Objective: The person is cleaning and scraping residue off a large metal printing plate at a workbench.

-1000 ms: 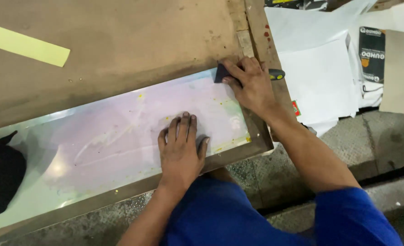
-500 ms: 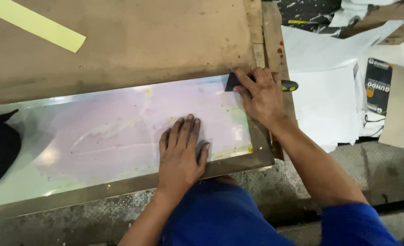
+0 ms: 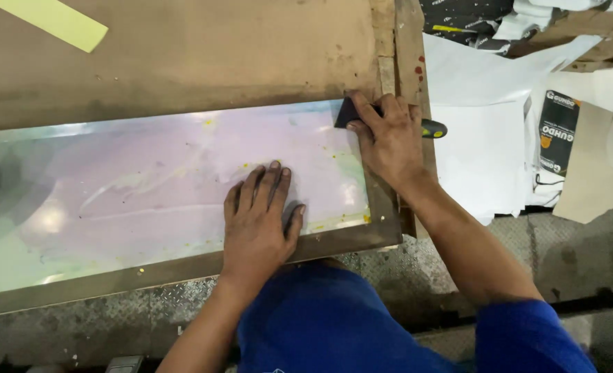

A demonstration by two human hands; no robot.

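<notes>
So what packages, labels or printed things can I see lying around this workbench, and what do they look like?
Black package: right of the bench, on the white paper sheets; tall rectangle, black with white and orange print.
Dark printed wrappers: top right corner, crumpled, black with a yellow streak.
Yellow strip: top left on the brown board; flat, plain, pale yellow, possibly tape.
No screens or signs.

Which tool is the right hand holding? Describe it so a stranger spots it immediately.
Find the long shiny sheet on the brown board. At its far right corner, the right hand grips a dark tool. Unlike the papers alongside, its handle end shows yellow.
</notes>
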